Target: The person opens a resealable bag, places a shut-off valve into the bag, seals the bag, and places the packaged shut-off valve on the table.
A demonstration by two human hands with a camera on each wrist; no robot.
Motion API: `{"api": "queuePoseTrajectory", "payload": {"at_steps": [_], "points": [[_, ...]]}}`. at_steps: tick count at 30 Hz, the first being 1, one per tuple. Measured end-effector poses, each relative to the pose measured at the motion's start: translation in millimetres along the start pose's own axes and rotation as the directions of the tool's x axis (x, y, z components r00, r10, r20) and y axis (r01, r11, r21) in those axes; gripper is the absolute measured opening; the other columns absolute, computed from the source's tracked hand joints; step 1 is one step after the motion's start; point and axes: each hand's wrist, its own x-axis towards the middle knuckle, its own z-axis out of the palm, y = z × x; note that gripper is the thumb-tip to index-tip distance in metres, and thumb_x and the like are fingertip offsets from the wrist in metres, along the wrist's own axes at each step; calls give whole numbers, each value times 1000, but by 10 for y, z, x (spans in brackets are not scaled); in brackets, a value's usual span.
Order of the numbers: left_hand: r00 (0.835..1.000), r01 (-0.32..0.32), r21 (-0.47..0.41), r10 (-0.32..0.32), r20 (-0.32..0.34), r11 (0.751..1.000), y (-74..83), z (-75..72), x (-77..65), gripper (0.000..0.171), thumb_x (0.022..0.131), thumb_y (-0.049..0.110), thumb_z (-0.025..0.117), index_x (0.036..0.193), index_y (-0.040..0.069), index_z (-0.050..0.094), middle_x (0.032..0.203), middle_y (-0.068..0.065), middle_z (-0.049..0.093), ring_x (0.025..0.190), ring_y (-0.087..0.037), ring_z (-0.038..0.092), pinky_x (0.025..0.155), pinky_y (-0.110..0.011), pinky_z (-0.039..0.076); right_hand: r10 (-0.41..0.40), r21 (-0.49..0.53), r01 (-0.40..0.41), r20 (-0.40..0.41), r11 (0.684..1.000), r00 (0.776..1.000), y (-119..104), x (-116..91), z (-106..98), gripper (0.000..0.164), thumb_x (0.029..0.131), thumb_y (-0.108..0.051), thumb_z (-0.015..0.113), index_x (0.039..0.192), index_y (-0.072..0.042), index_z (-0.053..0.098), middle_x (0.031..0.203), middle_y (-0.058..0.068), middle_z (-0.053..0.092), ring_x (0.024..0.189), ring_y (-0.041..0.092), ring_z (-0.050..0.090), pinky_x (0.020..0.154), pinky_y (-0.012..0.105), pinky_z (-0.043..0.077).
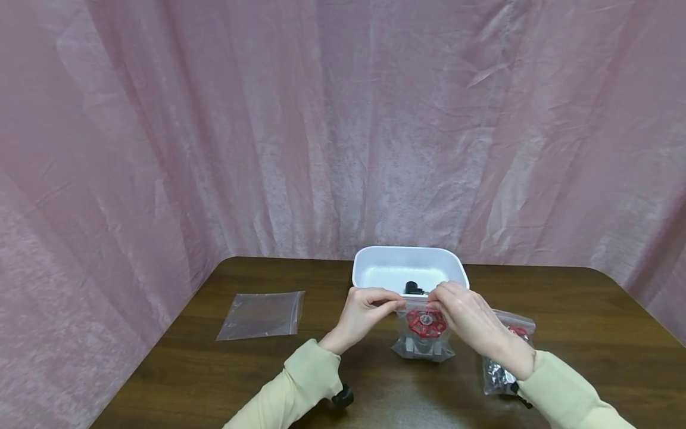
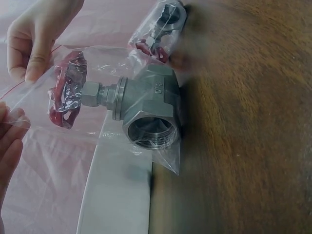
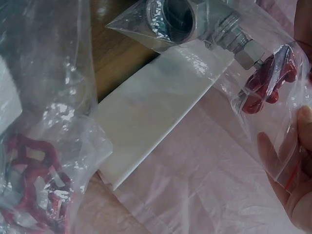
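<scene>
A clear zip bag stands upright on the table near the white bin, with a metal valve inside it. The valve has a red handwheel, which sits under the bag's mouth. My left hand pinches the left end of the bag's top edge between thumb and fingers. At the other end, my right hand pinches the same edge. A red zip line runs along the mouth between both hands. Whether the zip is fully sealed cannot be told.
Behind the bag stands a white bin holding a black fitting. A second bagged valve lies to the right, partly under my right forearm. A flat clear zip bag lies on the wooden table at left. Pink curtain hangs behind.
</scene>
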Motion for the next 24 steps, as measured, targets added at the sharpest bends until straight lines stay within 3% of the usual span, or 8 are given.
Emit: {"api": "queuePoseTrajectory", "payload": {"at_steps": [5, 7, 11, 14, 17, 24], "points": [[1000, 14, -8, -14, -3, 1000, -10, 7, -6, 8, 77, -10, 65, 83, -6, 68, 80, -15, 66, 72, -21, 64, 62, -29, 51, 21, 0, -21, 3, 1000, 1000, 1, 8, -34, 6, 78, -15, 65, 77, -12, 60, 70, -10, 50, 59, 4, 44, 50, 23, 41], [1000, 12, -10, -12, -6, 1000, -113, 24, -31, 7, 79, -6, 65, 84, -4, 69, 81, -12, 67, 74, -16, 63, 62, -28, 51, 26, 10, -26, 8, 1000, 1000, 2, 10, -54, 7, 80, -18, 64, 77, -13, 60, 70, -11, 49, 59, 2, 43, 50, 22, 40], [1000, 14, -10, -14, -6, 1000, -120, 22, -37, 7, 79, -6, 65, 84, -4, 69, 82, -12, 67, 74, -15, 63, 62, -27, 51, 27, 17, -27, 17, 999, 999, 0, 11, -69, 14, 86, -25, 59, 78, -14, 61, 70, -13, 47, 59, 0, 41, 50, 20, 40], [1000, 15, -13, -16, -1, 1000, -15, 4, -10, 8, 77, -10, 65, 83, -6, 68, 81, -15, 66, 73, -21, 64, 62, -28, 51, 37, 7, -37, 19, 999, 999, -3, 10, -62, 6, 80, -18, 64, 77, -14, 60, 70, -12, 47, 59, 1, 41, 50, 21, 40], [1000, 9, -13, -9, 1, 1000, -10, 3, -7, 8, 77, -10, 65, 83, -7, 68, 80, -16, 66, 73, -21, 64, 62, -28, 51, 34, -6, -34, 14, 999, 999, -9, 17, -49, 9, 72, -9, 67, 76, -12, 60, 69, -10, 49, 58, 4, 43, 49, 23, 40], [1000, 0, -1, 0, 6, 1000, 0, -8, -1, 9, 76, -11, 65, 83, -7, 68, 80, -16, 66, 72, -23, 64, 62, -27, 51, -27, -46, 27, 5, 999, 1000, -9, 46, -34, 8, 71, -6, 66, 75, -8, 60, 69, -4, 53, 59, 10, 49, 48, 27, 43]]}}
